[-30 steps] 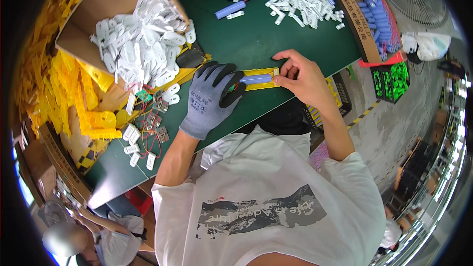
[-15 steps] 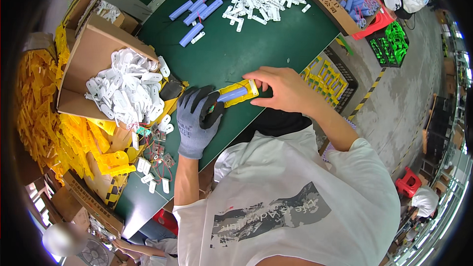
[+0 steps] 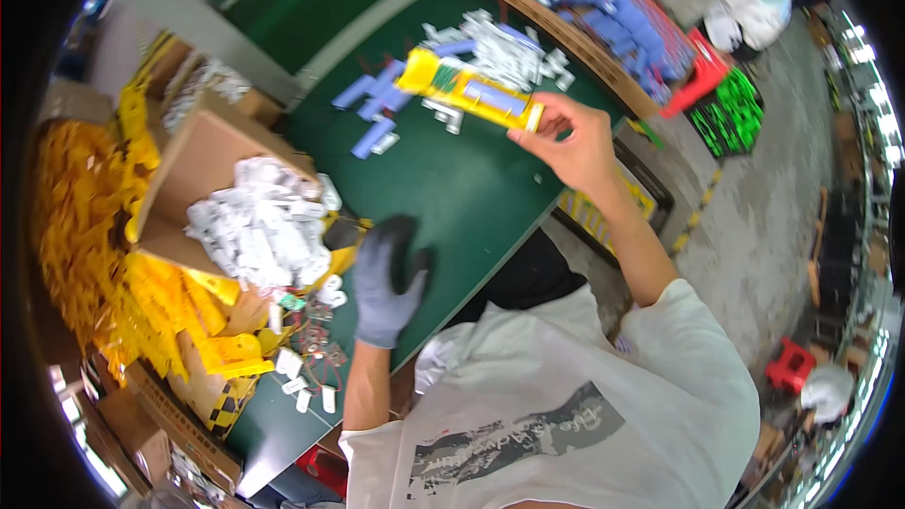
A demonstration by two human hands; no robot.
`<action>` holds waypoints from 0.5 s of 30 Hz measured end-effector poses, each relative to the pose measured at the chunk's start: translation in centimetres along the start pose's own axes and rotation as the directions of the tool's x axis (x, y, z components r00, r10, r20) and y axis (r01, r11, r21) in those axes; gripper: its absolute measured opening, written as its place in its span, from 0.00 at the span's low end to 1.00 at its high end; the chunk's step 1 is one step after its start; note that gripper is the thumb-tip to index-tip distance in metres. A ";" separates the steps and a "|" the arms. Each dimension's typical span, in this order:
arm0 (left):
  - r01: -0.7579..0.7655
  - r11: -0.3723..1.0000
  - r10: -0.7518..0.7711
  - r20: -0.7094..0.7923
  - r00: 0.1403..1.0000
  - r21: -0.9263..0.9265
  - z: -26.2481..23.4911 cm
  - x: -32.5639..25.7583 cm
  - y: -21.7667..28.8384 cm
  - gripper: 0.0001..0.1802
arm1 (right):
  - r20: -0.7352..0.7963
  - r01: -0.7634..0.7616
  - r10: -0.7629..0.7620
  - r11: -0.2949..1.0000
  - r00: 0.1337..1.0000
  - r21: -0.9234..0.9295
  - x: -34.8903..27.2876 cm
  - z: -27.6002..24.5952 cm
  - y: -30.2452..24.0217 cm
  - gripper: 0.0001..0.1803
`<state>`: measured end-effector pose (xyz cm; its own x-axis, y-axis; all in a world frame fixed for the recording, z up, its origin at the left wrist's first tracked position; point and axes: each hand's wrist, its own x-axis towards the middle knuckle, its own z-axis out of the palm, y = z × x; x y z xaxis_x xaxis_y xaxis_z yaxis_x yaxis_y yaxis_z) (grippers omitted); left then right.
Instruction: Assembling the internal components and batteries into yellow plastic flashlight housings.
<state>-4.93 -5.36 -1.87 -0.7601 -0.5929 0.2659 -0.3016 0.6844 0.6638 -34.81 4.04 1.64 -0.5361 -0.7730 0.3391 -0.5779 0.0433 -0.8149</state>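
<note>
My bare right hand (image 3: 577,139) grips one end of a long yellow plastic casing (image 3: 456,94), raised over the far part of the green table. Inside the casing lies a blue cylindrical battery cell (image 3: 497,98), with a green patch beside it that looks like a circuit board. My left hand (image 3: 388,278), in a grey and black glove, hovers near the table with thumb and fingers apart, holding nothing. Beyond the casing are loose blue cells (image 3: 381,94) and a heap of small white plastic parts (image 3: 500,49), partly covered by the casing.
Left of my gloved hand, a tipped cardboard box (image 3: 179,174) holds white plastic pieces (image 3: 259,221). Yellow casings (image 3: 85,245) pile up beyond it. Small wired boards (image 3: 316,339) lie nearby. At the far right stands a box of blue cells (image 3: 617,33); a black crate (image 3: 650,190) sits below the table edge.
My right hand has carried the yellow casing away from me toward the white parts. My left hand has let go of it and opened. The head view has shifted.
</note>
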 end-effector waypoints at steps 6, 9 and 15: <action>-0.081 0.959 0.075 0.033 0.997 0.270 -0.7 0.3 -0.5 0.25 | 0.030 0.072 -0.068 0.984 0.997 -0.161 15.6 12.6 -3.5 0.22; -0.078 0.942 0.074 0.024 0.997 0.327 -0.5 0.3 0.8 0.24 | -0.021 0.032 -0.041 0.942 0.999 -0.335 22.7 17.9 -3.5 0.23; -0.086 0.975 0.066 0.104 0.992 0.204 1.3 0.0 0.2 0.27 | -0.105 0.044 -0.104 0.887 0.989 -0.459 29.1 24.9 0.1 0.20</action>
<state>-5.71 -4.63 -2.65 -0.8343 -0.4989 0.2346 -0.3461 0.8052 0.4816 -35.18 -34.24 -0.23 -0.5348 -0.7029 0.4690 -0.8190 0.2945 -0.4925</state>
